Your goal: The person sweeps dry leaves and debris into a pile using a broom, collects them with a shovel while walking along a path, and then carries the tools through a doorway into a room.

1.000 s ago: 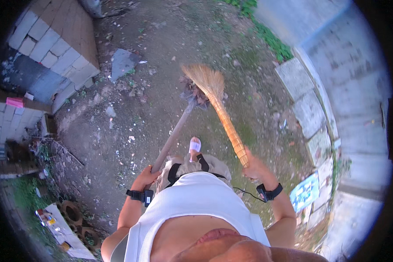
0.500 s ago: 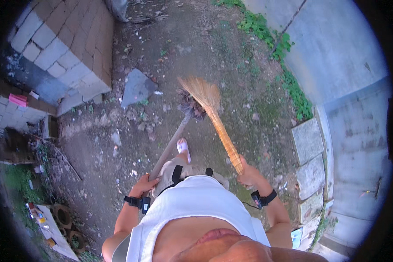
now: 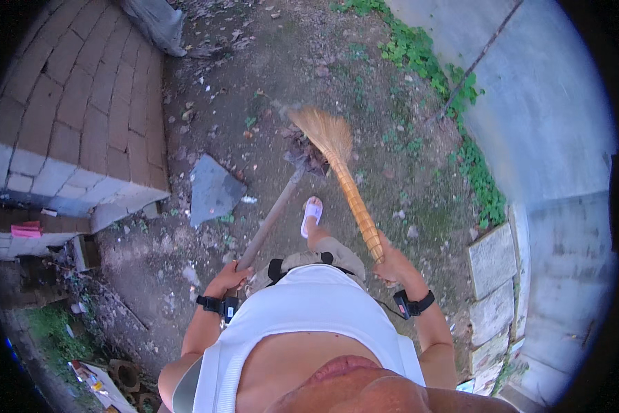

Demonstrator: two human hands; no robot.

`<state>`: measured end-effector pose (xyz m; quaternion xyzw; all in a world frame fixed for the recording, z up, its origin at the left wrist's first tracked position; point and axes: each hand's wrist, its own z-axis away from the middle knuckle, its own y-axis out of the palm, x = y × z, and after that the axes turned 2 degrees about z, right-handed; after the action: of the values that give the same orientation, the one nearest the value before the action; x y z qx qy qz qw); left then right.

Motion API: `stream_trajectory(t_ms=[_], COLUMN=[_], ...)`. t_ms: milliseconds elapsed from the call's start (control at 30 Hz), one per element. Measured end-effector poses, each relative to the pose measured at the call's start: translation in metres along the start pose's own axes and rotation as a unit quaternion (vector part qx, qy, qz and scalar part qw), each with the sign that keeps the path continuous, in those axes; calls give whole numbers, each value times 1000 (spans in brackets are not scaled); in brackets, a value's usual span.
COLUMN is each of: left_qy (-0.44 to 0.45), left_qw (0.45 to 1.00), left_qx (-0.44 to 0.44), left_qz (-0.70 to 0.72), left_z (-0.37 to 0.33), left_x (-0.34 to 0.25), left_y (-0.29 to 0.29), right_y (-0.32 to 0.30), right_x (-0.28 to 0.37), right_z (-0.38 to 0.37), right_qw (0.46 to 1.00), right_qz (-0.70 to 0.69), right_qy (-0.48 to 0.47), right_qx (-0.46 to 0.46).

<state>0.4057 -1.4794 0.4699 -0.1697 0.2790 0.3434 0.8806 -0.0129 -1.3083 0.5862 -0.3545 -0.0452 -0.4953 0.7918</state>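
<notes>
My left hand (image 3: 228,279) is closed round the grey-brown handle of what looks like a shovel (image 3: 271,221), which slants forward and to the right. Its blade is hidden under a heap of dark dry leaves (image 3: 301,153). In my right hand (image 3: 396,267) is a broom (image 3: 354,196) with a bound, ribbed yellow-orange handle. The broom's straw bristles fan out over the leaf heap and press against it from above, tilted to the left. Both tools meet in front of me, out past my foot in a light sandal (image 3: 311,217).
A block wall (image 3: 103,103) stands at the left, with a flat grey slab (image 3: 215,191) lying near it. Green creepers (image 3: 480,172) run along the concrete wall (image 3: 550,117) at the right. Paving slabs (image 3: 493,259) line that side. Small debris dots the dirt ground.
I have stepped forward: the block wall sits larger and nearer, and my sandalled foot now shows further ahead. The broom and the leaf heap keep together in front of me.
</notes>
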Motion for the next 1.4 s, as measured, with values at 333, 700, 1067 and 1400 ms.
stream_trajectory(t_ms=[333, 700, 1067, 1400], left_qy=[-35, -25, -34, -87], left_qw=[996, 998, 995, 990], left_qx=[-25, 5, 5, -3], left_qz=[72, 63, 95, 110], left_z=[-181, -423, -666, -853], left_x=[-234, -524, -802, -1033], left_y=[-90, -262, -393, -520], right_y=[-241, -429, -639, -843], right_x=[158, 349, 546, 730], right_z=[-233, -515, -772, -1017], right_qw=[996, 995, 998, 995], right_qz=[75, 80, 61, 86], right_qy=[-12, -59, -10, -47], right_qx=[50, 1, 11, 29])
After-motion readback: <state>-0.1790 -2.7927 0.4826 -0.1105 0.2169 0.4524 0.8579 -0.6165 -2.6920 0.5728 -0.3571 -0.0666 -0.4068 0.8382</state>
